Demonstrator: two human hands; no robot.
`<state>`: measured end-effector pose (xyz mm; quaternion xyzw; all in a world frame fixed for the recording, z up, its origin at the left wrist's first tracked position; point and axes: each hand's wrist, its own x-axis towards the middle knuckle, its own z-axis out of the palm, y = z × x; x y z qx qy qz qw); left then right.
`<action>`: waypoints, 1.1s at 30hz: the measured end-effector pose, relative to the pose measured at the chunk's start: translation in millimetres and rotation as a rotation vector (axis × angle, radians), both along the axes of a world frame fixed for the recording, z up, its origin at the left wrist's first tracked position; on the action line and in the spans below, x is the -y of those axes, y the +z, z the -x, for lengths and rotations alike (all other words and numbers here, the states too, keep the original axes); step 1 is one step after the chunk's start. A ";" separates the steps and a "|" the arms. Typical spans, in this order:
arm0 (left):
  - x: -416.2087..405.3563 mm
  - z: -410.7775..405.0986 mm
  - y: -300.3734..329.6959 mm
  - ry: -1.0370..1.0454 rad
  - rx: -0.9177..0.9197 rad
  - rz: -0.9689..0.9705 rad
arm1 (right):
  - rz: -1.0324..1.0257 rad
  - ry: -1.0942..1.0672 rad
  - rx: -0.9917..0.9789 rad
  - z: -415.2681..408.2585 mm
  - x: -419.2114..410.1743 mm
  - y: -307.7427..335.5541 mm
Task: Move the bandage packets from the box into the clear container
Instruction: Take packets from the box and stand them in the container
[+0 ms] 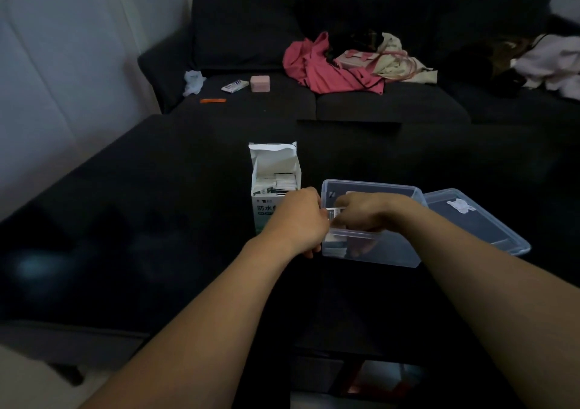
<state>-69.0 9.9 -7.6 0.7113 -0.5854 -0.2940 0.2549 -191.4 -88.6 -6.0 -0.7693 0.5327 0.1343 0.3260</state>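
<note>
An open white bandage box [272, 170] stands upright on a dark table, with several white packets [281, 184] showing inside it. Right beside it sits the clear container [405, 193]. My left hand [301, 217] is at the container's left wall, fingers curled. My right hand [372, 217] reaches down into the container from its near side. Between the two hands a small white packet [334, 212] is pinched at the container's left rim. More packets lie low inside the container [335, 242].
The container's clear lid [477, 220] lies flat just right of it. Behind the table is a dark sofa [251, 32] with pink clothes [323, 70], a pink case [260, 83], a small white box [233, 86] and an orange strip [213, 100].
</note>
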 end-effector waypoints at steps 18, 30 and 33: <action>-25.0 -83.5 18.1 0.510 -0.009 0.579 | 0.245 -0.310 0.148 17.7 -6.0 38.2; -23.8 -23.1 12.1 -0.038 -0.078 0.446 | 0.166 -0.376 -0.022 32.0 -7.6 25.8; -15.7 -11.5 8.8 -0.126 0.062 0.398 | 0.217 -0.256 -0.178 30.3 -21.1 22.1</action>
